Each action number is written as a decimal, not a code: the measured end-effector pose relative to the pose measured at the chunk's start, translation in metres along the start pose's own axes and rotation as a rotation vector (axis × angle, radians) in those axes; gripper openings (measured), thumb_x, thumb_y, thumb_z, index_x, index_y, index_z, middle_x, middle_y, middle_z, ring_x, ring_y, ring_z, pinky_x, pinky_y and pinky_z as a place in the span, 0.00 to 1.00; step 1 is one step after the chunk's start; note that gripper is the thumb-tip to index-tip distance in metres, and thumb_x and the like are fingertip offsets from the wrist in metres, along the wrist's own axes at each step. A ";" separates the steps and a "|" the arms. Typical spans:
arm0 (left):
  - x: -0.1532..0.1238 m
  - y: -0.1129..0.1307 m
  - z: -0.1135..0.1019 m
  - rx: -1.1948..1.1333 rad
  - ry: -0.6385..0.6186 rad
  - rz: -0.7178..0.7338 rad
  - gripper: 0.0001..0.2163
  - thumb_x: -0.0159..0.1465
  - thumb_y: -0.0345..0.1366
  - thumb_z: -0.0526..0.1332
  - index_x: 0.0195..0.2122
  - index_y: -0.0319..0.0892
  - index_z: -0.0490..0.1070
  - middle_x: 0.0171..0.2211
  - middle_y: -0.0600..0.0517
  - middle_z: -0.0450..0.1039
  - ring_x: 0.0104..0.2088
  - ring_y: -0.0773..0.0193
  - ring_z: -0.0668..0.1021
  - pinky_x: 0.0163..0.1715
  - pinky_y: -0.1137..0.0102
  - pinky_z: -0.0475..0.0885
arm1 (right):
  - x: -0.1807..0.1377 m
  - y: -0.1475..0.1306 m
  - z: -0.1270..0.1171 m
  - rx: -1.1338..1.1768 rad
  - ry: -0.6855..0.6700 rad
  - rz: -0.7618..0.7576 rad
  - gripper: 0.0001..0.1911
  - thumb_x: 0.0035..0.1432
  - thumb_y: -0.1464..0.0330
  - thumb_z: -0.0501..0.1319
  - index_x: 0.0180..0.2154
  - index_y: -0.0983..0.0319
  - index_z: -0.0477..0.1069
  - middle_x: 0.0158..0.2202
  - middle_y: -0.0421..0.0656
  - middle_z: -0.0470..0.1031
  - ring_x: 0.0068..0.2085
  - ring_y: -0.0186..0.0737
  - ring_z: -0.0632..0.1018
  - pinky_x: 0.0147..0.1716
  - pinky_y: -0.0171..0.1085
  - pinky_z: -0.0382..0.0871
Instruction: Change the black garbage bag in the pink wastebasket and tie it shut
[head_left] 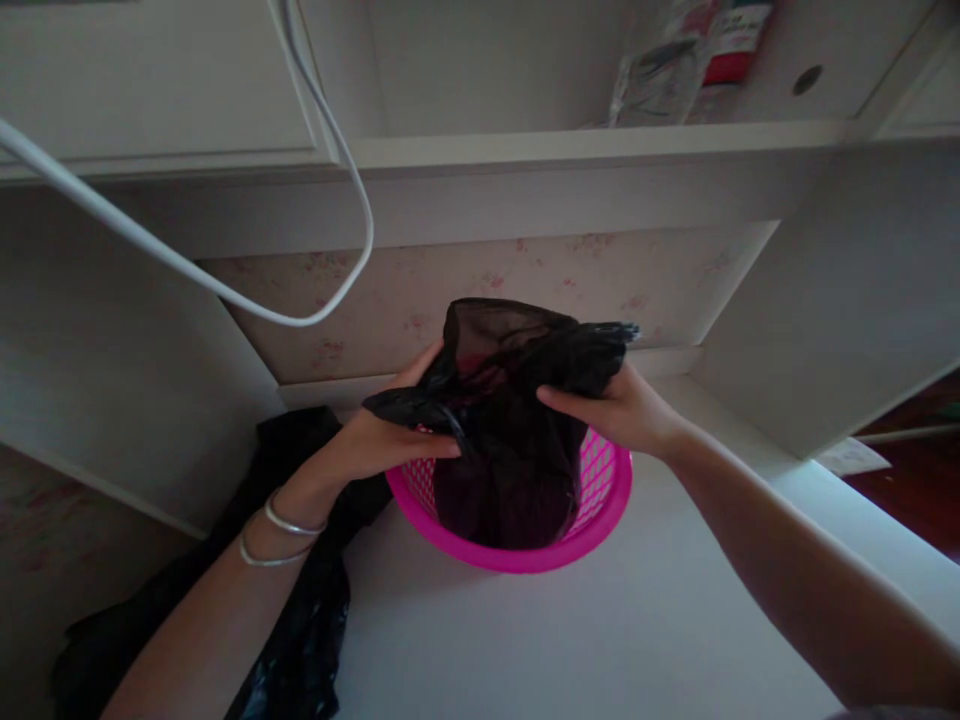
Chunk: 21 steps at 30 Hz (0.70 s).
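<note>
A bright pink mesh basket (600, 505) stands on a white desk top (585, 640). A thin black plastic bag (510, 420) sits in the basket and rises above its rim. My left hand (382, 435) grips the bag's left edge, fingers closed on a bunched fold. My right hand (626, 405) holds the bag's right edge, fingers pinched on the gathered plastic. Both hands hold the bag's mouth apart over the basket. Two silver bangles (281, 535) circle my left wrist.
More black plastic (300, 640) lies under my left forearm at the desk's left edge. A white cable (225, 290) loops down from above. A shelf above holds packets (679, 70). A white side panel (840, 300) stands at right, with paper (851, 457) and dark floor beyond.
</note>
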<state>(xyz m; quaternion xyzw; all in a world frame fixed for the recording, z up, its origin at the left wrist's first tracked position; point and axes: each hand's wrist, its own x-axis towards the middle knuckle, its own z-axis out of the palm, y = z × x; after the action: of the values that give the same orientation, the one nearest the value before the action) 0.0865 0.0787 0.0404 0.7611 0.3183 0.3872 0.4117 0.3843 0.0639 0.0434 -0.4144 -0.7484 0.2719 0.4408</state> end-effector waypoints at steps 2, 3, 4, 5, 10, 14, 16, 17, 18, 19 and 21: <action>0.014 0.011 0.017 0.047 -0.025 0.053 0.54 0.45 0.42 0.80 0.72 0.46 0.56 0.72 0.42 0.58 0.71 0.41 0.61 0.71 0.49 0.54 | 0.007 -0.018 0.016 -0.023 -0.143 -0.025 0.13 0.60 0.58 0.65 0.36 0.61 0.77 0.35 0.42 0.80 0.38 0.46 0.79 0.39 0.43 0.77; 0.020 0.016 0.024 0.054 -0.032 0.096 0.52 0.45 0.42 0.80 0.70 0.46 0.59 0.71 0.42 0.61 0.70 0.41 0.63 0.70 0.49 0.56 | 0.010 -0.024 0.022 -0.007 -0.209 -0.044 0.12 0.61 0.59 0.65 0.37 0.62 0.76 0.35 0.42 0.79 0.38 0.44 0.79 0.38 0.41 0.76; 0.024 0.019 0.029 0.049 -0.038 0.141 0.49 0.45 0.43 0.80 0.68 0.44 0.63 0.68 0.41 0.65 0.67 0.41 0.67 0.68 0.50 0.60 | 0.012 -0.030 0.026 0.031 -0.271 -0.065 0.12 0.61 0.60 0.64 0.38 0.63 0.75 0.35 0.41 0.79 0.38 0.43 0.78 0.38 0.40 0.76; 0.028 0.021 0.033 0.038 -0.039 0.182 0.43 0.47 0.44 0.79 0.64 0.43 0.68 0.64 0.41 0.70 0.64 0.42 0.72 0.65 0.51 0.65 | 0.013 -0.034 0.029 0.090 -0.332 -0.084 0.12 0.62 0.60 0.64 0.40 0.63 0.74 0.36 0.41 0.78 0.39 0.42 0.78 0.38 0.39 0.75; 0.032 0.021 0.027 0.114 0.062 0.160 0.16 0.55 0.45 0.73 0.38 0.39 0.79 0.38 0.47 0.83 0.41 0.50 0.83 0.45 0.59 0.77 | 0.014 -0.028 0.018 0.449 -0.283 -0.069 0.23 0.60 0.56 0.68 0.53 0.59 0.71 0.48 0.45 0.79 0.49 0.43 0.79 0.52 0.44 0.74; 0.028 0.020 0.018 0.108 0.188 0.168 0.12 0.54 0.41 0.74 0.35 0.40 0.79 0.33 0.49 0.82 0.34 0.56 0.81 0.39 0.63 0.75 | 0.015 -0.002 0.007 0.289 0.009 -0.028 0.53 0.45 0.54 0.77 0.67 0.53 0.56 0.69 0.53 0.61 0.66 0.52 0.68 0.64 0.52 0.64; 0.027 0.024 0.020 0.071 0.142 0.230 0.13 0.53 0.42 0.74 0.35 0.41 0.78 0.33 0.50 0.82 0.35 0.57 0.81 0.38 0.65 0.74 | 0.018 0.005 0.010 0.154 -0.118 -0.029 0.66 0.38 0.51 0.79 0.72 0.54 0.48 0.73 0.54 0.53 0.72 0.57 0.59 0.68 0.56 0.56; 0.028 0.027 0.023 0.069 0.129 0.252 0.13 0.52 0.42 0.74 0.34 0.41 0.77 0.32 0.50 0.81 0.34 0.58 0.80 0.37 0.66 0.74 | 0.020 0.006 0.013 0.100 -0.231 -0.039 0.69 0.36 0.49 0.79 0.72 0.56 0.47 0.73 0.55 0.54 0.72 0.58 0.59 0.69 0.56 0.55; 0.030 0.030 0.026 0.082 0.144 0.264 0.13 0.52 0.42 0.74 0.32 0.41 0.76 0.31 0.52 0.79 0.33 0.59 0.79 0.35 0.67 0.73 | 0.021 0.005 0.018 0.056 -0.354 -0.047 0.69 0.34 0.48 0.79 0.72 0.58 0.49 0.71 0.54 0.60 0.70 0.58 0.62 0.68 0.55 0.57; 0.032 0.033 0.030 0.106 0.185 0.266 0.12 0.52 0.42 0.74 0.29 0.42 0.74 0.28 0.53 0.77 0.30 0.62 0.77 0.33 0.68 0.72 | 0.023 0.002 0.023 0.020 -0.469 -0.048 0.66 0.34 0.48 0.79 0.70 0.58 0.54 0.67 0.52 0.66 0.67 0.58 0.68 0.66 0.53 0.61; 0.039 0.035 0.036 0.144 0.303 0.260 0.13 0.53 0.40 0.73 0.24 0.42 0.69 0.23 0.56 0.71 0.27 0.65 0.73 0.30 0.71 0.68 | 0.025 -0.006 0.035 -0.048 -0.618 -0.018 0.56 0.36 0.47 0.78 0.65 0.57 0.65 0.59 0.47 0.77 0.59 0.55 0.76 0.61 0.49 0.69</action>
<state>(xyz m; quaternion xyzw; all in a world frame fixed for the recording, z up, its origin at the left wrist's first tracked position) 0.1423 0.0801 0.0710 0.7563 0.3025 0.5233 0.2503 0.3444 0.0811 0.0428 -0.3157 -0.8567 0.3635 0.1848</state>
